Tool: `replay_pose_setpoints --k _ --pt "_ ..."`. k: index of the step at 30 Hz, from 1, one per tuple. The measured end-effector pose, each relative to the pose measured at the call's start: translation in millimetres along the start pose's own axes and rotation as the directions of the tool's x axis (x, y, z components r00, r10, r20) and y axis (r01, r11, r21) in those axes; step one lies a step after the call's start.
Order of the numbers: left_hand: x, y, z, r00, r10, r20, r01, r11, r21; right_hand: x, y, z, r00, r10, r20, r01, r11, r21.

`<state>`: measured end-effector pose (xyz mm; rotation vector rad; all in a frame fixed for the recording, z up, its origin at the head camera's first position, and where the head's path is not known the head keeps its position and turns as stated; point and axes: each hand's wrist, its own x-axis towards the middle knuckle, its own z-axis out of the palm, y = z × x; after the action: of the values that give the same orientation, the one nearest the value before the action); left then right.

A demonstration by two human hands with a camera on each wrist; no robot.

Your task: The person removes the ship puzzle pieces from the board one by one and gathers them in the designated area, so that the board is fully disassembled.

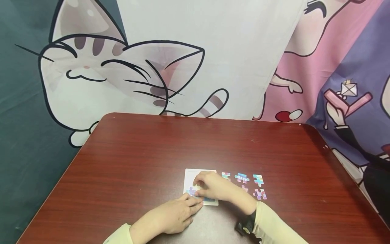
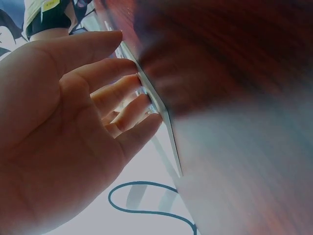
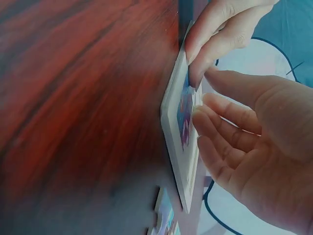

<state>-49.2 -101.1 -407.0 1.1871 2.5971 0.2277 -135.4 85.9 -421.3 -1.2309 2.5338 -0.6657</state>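
A white puzzle board [image 1: 189, 176] lies flat near the front of the table, with colourful jigsaw pieces [image 1: 191, 190] inside its frame. My left hand [image 1: 175, 213] rests its extended fingertips on the board's near edge. Over the middle of the board is my right hand [image 1: 217, 186], its fingers loosely bent and covering much of the surface. In the right wrist view, the fingertips [image 3: 203, 117] of that hand touch down at the pieces [image 3: 185, 117], while its thumb is close to the left fingers. No piece shows between thumb and fingers.
Several loose jigsaw pieces [image 1: 242, 178] lie to the right of the board, one partly behind the right forearm. A dark band [image 1: 246, 225] is on the right wrist. The brown table [image 1: 146, 145] ends at a cartoon-printed cloth [image 1: 237, 51].
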Motion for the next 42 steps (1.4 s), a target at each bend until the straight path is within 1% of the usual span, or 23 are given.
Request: replay_pose_setpoints --k 6,12,15,18,24,27,34,38,40,42 --pt "-0.8 -0.3 0.5 1.0 0.008 0.005 -0.007 1.0 -0.007 7.7 -1 5 0.999 0.039 0.02 -0.04 0.998 0.049" --pt "-1.0 -1.3 -0.2 1.0 -0.01 0.018 0.01 1.0 -0.028 17.3 -5 5 0.987 0.144 0.074 -0.153 0.98 0.131" --pt "-0.3 -1.3 -0.7 1.0 -0.017 0.025 0.018 0.999 -0.027 19.3 -9 2 0.981 0.171 0.096 -0.185 0.969 0.161" --pt "0.3 -1.5 -1.0 1.0 -0.013 0.022 0.013 1.0 -0.02 19.6 -12 -1 0.98 0.17 0.104 -0.185 0.969 0.165" --pt "2.8 -2.5 -0.8 1.0 0.009 -0.001 -0.009 1.0 0.013 20.9 -12 -1 0.987 0.124 0.102 -0.133 0.987 0.085" --pt "2.8 -2.4 -1.5 1.0 0.011 -0.004 -0.011 1.0 0.026 22.4 -10 0 0.985 0.124 0.118 -0.134 0.987 0.084" --pt "3.5 -1.1 -2.9 1.0 0.006 0.009 -0.007 0.999 0.041 22.3 -7 1 0.981 0.133 0.139 -0.148 0.983 0.107" --pt "4.2 -0.7 -2.5 1.0 0.012 -0.003 -0.011 0.997 0.074 21.2 -6 2 0.98 0.13 0.151 -0.149 0.982 0.12" --pt "4.4 -0.4 -2.3 1.0 0.015 -0.01 -0.014 0.996 0.084 20.4 -5 2 0.98 0.125 0.158 -0.149 0.978 0.148" --pt "4.5 -0.1 -1.9 1.0 0.017 -0.014 -0.015 0.996 0.087 18.9 -4 3 0.98 0.116 0.162 -0.149 0.967 0.207"
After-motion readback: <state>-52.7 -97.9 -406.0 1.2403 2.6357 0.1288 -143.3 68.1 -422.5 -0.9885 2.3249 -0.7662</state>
